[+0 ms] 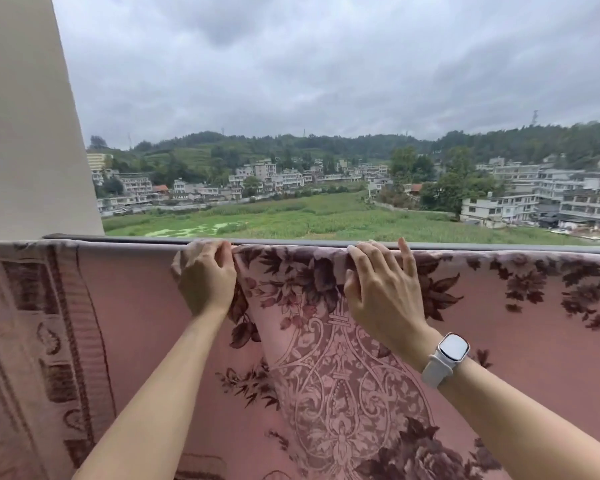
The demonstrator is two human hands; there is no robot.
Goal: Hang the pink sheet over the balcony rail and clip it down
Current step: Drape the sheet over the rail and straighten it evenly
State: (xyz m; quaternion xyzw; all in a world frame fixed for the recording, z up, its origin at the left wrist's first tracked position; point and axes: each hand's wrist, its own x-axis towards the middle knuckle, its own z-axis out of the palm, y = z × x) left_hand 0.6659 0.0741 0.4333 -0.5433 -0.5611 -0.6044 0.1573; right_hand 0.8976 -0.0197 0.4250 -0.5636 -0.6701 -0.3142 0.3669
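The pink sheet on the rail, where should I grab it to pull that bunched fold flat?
Pinch the sheet at the rail, on the ridge between the hands, from above. The fold fans down from there, so pulling sideways along the top should spread it.
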